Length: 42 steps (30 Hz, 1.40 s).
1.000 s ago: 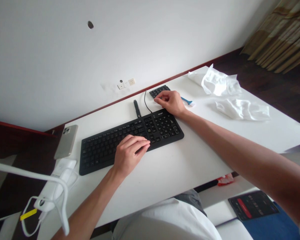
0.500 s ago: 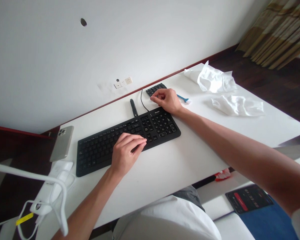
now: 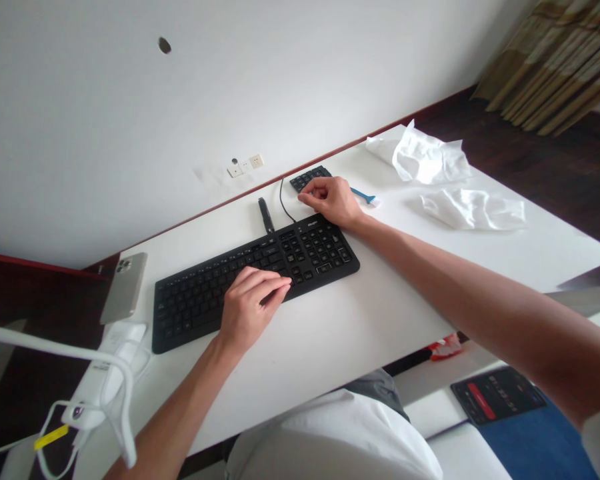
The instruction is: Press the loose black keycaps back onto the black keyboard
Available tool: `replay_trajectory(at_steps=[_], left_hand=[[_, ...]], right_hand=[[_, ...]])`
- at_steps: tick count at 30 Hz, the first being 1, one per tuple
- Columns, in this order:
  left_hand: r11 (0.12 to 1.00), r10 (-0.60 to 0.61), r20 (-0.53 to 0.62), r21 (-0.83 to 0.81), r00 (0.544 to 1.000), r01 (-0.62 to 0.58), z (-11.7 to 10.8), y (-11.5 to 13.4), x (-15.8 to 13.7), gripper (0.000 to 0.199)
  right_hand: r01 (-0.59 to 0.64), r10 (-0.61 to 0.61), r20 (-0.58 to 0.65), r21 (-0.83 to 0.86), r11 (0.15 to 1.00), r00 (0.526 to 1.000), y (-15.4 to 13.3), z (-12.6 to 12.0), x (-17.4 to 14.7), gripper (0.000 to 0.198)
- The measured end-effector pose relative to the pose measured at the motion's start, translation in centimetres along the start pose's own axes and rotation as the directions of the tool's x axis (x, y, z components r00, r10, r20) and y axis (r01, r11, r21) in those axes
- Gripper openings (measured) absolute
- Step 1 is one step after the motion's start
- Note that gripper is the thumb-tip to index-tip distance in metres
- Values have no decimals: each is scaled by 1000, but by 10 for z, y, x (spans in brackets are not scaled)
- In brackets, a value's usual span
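A black keyboard [image 3: 200,303] lies at a slant on the white table, with bare square key sockets showing on its number pad side. Over its lower middle is my left hand [image 3: 253,300], thumb and fingertips pressed together; anything between them is too small to make out. Behind the keyboard's far right corner my right hand [image 3: 333,202] is curled in a pinch, its contents hidden. Beyond it, black keycaps [image 3: 307,177] are set in rows, partly covered by that hand. A blue-handled brush [image 3: 365,196] with white bristles lies just right of it.
Behind the keyboard lie a black slim tool [image 3: 266,215] and its cable [image 3: 282,200]. Crumpled white wrapping [image 3: 430,160] rests at the right. A phone [image 3: 124,287] and a white power strip [image 3: 93,380] with cords occupy the left edge. The wall [image 3: 130,120] borders the back.
Both hands keep nearly the same places and closed poses. The whole view has shifted very slightly; no object has visibly moved on the table.
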<state>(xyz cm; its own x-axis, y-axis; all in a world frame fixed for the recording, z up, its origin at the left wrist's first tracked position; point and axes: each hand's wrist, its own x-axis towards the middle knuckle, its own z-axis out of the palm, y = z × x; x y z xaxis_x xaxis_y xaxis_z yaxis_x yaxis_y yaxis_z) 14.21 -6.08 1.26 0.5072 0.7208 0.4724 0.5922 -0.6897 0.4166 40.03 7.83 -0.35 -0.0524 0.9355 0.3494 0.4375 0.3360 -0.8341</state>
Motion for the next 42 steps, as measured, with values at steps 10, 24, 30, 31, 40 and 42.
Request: replay_trajectory(at_steps=[10, 24, 30, 31, 40, 42], left_hand=[[1000, -26, -54, -6, 998, 25, 1, 1, 0, 8], [999, -23, -66, 26, 998, 25, 5, 5, 1, 7], [998, -1, -48, 69, 999, 4, 6, 6, 1, 9], [997, 0, -48, 74, 999, 3, 6, 7, 1, 9], [991, 37, -67, 130, 997, -28, 8, 9, 1, 13], [990, 47, -72, 139, 996, -36, 8, 9, 0, 13]], right_hand=[[7, -7, 0, -5, 1000, 1000, 0, 0, 0, 25], [28, -28, 7, -19, 999, 1000, 1, 1, 0, 26], [45, -45, 3, -17, 999, 999, 2, 2, 0, 23], [48, -48, 4, -15, 999, 999, 2, 2, 1, 23], [51, -51, 15, -13, 999, 999, 2, 1, 0, 24], [53, -53, 18, -21, 998, 998, 2, 1, 0, 25]])
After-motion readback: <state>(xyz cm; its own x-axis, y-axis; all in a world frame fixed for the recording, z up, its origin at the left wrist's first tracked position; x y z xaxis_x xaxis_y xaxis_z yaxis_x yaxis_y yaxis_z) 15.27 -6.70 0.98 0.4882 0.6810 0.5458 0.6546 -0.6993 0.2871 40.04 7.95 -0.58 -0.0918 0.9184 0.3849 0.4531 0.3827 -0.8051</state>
